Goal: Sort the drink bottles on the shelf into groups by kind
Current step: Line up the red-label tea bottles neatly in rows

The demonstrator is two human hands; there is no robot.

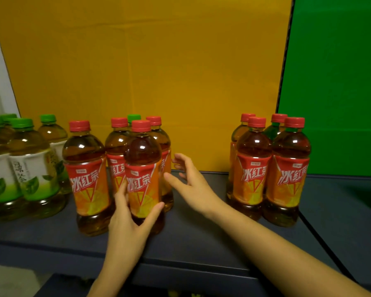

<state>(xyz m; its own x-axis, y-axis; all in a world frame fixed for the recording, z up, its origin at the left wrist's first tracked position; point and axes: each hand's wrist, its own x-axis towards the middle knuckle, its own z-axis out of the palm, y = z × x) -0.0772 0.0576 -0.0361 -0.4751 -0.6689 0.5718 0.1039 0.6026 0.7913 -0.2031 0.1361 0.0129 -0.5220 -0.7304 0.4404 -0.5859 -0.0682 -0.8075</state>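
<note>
My left hand (130, 221) grips the lower part of a red-capped iced black tea bottle (142, 168) that stands at the front of a middle cluster of red-label bottles. One green cap (134, 118) pokes up behind that cluster. My right hand (190, 183) hovers open just right of the cluster, near the rear red bottle (163, 146), fingers spread. Another red-label bottle (86, 174) stands to the left. Green tea bottles (31, 163) with green caps are grouped at far left. More red-label bottles (287, 170) stand together at right.
The bottles stand on a dark grey shelf (197, 232). A yellow backdrop (148, 71) rises behind it, with a green panel (338, 82) at right. Bare shelf lies between the middle and right groups. A black cable (321, 239) runs along the right side.
</note>
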